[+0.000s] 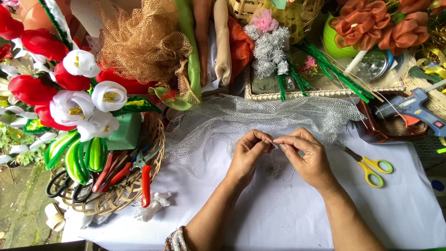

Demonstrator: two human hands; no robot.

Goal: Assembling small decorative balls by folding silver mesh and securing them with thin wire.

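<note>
A small silver piece (275,143) is pinched between the closed fingertips of left hand (248,155) and right hand (309,158), just below the silver mesh (260,118). Left of the mesh, pliers are held in a wicker basket (155,160); right, one pair of yellow scissors (371,167)

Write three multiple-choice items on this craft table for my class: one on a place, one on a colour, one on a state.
1. Where do the yellow-handled scissors lie?
A. in the wicker basket
B. on the white cloth, beside the right hand
C. on the silver mesh

2. What colour is the glue gun?
A. blue
B. red
C. green

3. What are the hands doing?
A. resting flat
B. holding scissors
C. pinching a small silvery piece together

Answers: 1 B, they lie by the right hand. 2 A, its body is blue. 3 C, the left hand meets the right at the fingertips.
</note>
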